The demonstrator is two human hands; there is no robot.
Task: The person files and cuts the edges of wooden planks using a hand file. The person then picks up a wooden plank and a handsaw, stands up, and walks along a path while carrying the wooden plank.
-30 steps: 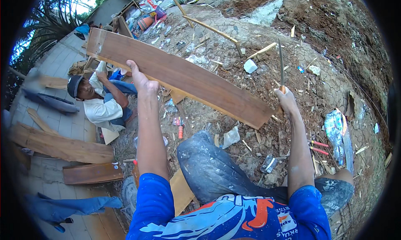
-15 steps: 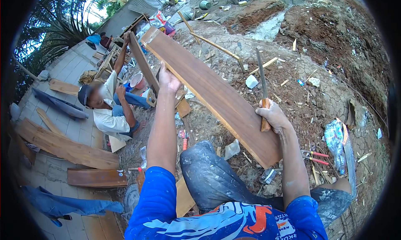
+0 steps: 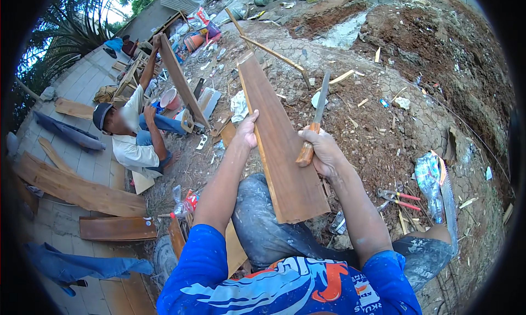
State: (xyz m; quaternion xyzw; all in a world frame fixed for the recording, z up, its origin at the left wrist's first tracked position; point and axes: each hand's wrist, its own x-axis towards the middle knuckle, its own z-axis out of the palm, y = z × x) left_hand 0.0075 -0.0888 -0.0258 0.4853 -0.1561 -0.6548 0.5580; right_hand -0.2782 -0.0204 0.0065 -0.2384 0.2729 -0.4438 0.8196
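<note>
Board and knife held in the hands over bare ground

A long brown board (image 3: pixel 280 159) is held in front of the body, its far end tipped slightly left and its near end seen over the dusty trousers (image 3: pixel 253 235); whether cloth is touched there cannot be told. Its left edge is gripped by the left hand (image 3: pixel 247 131), with the thumb laid on the broad face. By the right hand (image 3: pixel 323 151), a knife (image 3: pixel 320 108) is clasped round its wooden handle, blade pointed away to the far side, the handle crossing in front of the board's right edge. The hands are set apart, one on either side of the board; whether the board is also pressed by the right hand cannot be told. To the right, red-handled pliers (image 3: pixel 405 200) are left on the dirt, and a saw (image 3: pixel 450 205) is laid beside a clear plastic bag (image 3: pixel 429 178). To the far left, another board (image 3: pixel 181 79) is held upright by a seated co-worker (image 3: pixel 132 148). On the paving at left, a wide plank (image 3: pixel 82 184) is placed beyond a shorter reddish plank (image 3: pixel 118 228), with blue jeans (image 3: pixel 90 264) spread nearer
</note>
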